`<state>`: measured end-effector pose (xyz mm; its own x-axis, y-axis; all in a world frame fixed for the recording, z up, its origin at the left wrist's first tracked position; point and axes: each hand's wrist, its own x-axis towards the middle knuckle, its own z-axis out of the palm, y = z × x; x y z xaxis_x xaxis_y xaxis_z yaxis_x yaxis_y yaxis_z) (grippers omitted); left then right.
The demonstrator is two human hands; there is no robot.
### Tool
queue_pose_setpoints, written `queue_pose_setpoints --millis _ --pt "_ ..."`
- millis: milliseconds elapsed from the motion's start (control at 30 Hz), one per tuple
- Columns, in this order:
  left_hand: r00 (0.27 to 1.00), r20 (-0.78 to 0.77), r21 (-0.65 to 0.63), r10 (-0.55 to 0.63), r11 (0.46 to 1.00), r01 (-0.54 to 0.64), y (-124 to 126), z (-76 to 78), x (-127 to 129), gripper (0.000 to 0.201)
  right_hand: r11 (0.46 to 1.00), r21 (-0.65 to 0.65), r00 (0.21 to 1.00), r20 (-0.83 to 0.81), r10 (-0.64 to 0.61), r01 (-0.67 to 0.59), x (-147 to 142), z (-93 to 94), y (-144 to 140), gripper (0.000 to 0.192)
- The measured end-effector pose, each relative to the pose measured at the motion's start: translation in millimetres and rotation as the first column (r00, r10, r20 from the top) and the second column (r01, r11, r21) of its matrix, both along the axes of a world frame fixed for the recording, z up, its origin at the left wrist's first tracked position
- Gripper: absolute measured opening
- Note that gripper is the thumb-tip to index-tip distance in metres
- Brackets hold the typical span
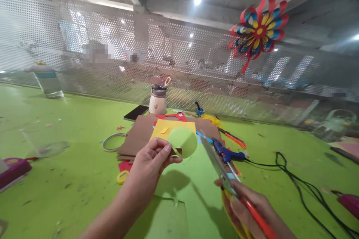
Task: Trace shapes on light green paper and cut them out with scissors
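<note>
Holding green paper disc [183, 141], scissors [221, 168] — jar [157, 100] shut

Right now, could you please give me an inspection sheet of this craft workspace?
Surface: green table, strewn with small paper scraps.
Job's things: light green paper circle pinched in the left hand; scissors, blades pointing towards the circle, in the right hand.
Clutter: brown and yellow paper sheets, tape ring, blue glue gun, black phone, white jar.
Grippers: both hands closed on their items.
Cables: black cord trailing right across the table.
Surroundings: perforated metal screen; paper flower hanging on it.
</note>
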<state>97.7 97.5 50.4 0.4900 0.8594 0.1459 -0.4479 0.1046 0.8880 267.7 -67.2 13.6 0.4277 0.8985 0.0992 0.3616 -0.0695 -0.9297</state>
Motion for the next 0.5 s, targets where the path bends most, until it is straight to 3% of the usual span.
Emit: queue_pose_setpoints --millis 100,267,400,500 --pt "0.996 -0.009 -0.018 -0.088 0.996 0.088 -7.2 5.1 -1.5 0.013 0.995 0.066 0.997 -0.033 -0.075 0.077 7.8 19.9 8.8 0.047" --pt "0.964 -0.028 -0.063 -0.264 0.963 0.262 -20.5 6.6 0.4 0.010 0.992 0.106 0.982 -0.184 -0.044 0.065 -2.6 50.5 24.6 0.040" --pt "0.936 -0.065 -0.087 -0.345 0.937 0.339 -25.4 5.0 3.3 0.011 0.971 0.241 0.958 -0.280 0.066 0.003 -13.6 48.4 35.8 0.035" --pt "0.908 -0.062 -0.101 -0.413 0.908 0.406 -26.7 6.7 3.4 0.012 0.966 0.257 0.958 -0.270 0.093 -0.022 -13.0 42.0 37.0 0.029"
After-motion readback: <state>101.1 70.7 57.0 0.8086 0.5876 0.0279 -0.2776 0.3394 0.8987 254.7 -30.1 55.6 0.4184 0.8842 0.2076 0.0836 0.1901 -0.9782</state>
